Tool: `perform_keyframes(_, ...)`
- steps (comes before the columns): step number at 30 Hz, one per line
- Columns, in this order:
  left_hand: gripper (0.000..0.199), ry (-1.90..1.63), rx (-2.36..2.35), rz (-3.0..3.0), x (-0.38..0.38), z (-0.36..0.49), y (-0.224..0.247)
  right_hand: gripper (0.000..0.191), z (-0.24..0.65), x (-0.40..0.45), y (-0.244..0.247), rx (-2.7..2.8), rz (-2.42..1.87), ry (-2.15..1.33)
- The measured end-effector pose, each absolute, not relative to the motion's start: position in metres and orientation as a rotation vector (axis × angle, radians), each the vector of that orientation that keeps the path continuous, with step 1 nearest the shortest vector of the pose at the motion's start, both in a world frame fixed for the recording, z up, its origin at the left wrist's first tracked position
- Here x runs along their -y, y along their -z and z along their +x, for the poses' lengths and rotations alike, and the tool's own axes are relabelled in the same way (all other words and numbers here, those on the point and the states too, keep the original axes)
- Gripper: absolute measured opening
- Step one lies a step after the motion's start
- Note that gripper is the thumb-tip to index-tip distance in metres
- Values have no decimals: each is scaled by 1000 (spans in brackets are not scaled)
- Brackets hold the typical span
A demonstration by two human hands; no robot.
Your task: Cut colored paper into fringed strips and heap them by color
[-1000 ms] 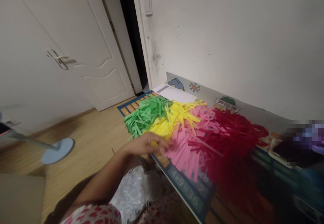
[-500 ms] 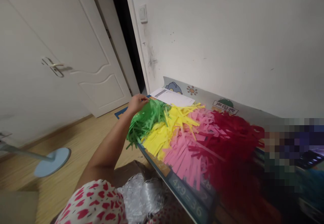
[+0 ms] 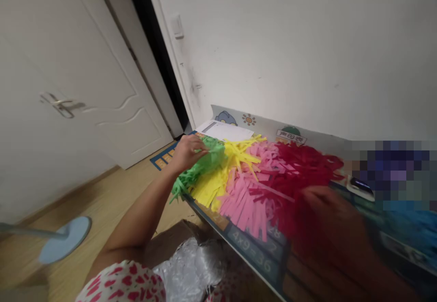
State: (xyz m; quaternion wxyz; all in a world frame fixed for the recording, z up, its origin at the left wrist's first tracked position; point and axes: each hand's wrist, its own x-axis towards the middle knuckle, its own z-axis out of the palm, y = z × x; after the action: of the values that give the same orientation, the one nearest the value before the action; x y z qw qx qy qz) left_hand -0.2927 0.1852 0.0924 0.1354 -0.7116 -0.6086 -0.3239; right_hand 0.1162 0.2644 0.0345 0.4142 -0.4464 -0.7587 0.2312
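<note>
My left hand [image 3: 188, 153] is at the far left of the table with thumb and fingers pinched together on green tissue strips [image 3: 210, 158]. Yellow strips [image 3: 208, 188] lie just right of the green pile. Beside them come pink strips [image 3: 244, 197], then dark red strips [image 3: 303, 161]. Over the near part of the red pile is my right hand [image 3: 332, 213], smeared by motion and in shadow. Whether its fingers hold anything cannot be made out.
A printed mat [image 3: 252, 252] with sums covers the table under the strips. White paper [image 3: 225, 131] lies by the wall. Blue strips [image 3: 413, 229] and a phone [image 3: 360, 186] are on the right. Below the table edge sits a bundle of clear plastic twine [image 3: 191, 270].
My right hand has come into view from the lower right, over the red strips. My left hand has shifted slightly on the green strips. The view has turned a little.
</note>
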Motion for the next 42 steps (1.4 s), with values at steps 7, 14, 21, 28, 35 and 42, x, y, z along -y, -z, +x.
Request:
perform_keyframes(7,29,821,1592,-2299,-195,-245,-87,23,-24,-248,-32,1908,-534,-1052)
perform_keyframes(14,31,1271,1944,-2125,-188,-237,-71,23,-68,-260,-18,1626,-704,-1502)
perform_keyframes(21,48,2079,2690,-1559,-175,-252,-37,41,-41,-254,-15,1366,-733,-1751)
perform_keyframes(28,51,2459,2814,-1599,-167,-222,-33,44,-33,-256,-3,1428,-846,-1704)
perform_keyframes(35,47,2564,2675,-1518,-169,-210,-27,25,-20,-249,-20,1766,-853,-655)
perform_keyframes(42,47,2311,2626,-1772,-169,-186,-27,24,-35,-234,-26,1746,-828,-1184)
